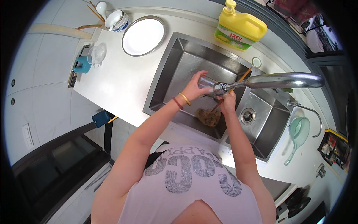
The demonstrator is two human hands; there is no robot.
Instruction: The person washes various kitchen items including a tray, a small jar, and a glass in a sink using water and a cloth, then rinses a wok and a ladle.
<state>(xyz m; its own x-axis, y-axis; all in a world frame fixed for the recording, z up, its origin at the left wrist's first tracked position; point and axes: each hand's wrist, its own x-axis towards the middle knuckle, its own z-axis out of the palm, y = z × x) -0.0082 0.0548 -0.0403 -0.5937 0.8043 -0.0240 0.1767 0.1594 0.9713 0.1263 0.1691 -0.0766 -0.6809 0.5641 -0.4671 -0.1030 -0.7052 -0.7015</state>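
Note:
My left hand (195, 87) is closed around a clear glass (206, 82) above the large basin of a steel sink (193, 61). A gooseneck faucet (285, 80) arches over from the right, and its spout hides part of the glass. My right hand (229, 104) grips a long wooden stick (245, 74) just under the spout, its fingers close to the glass. The stick slants down to a brown fibrous scrubber (209, 117) near the basin's front; whether the two are joined cannot be told.
A yellow detergent jug (237, 26) and a small round lid (256, 62) stand behind the sink. To the left are a white plate (144, 35), stacked bowls (117, 21) and a clear plastic item (97, 53). A green ladle (299, 131) lies right of the small basin (264, 109).

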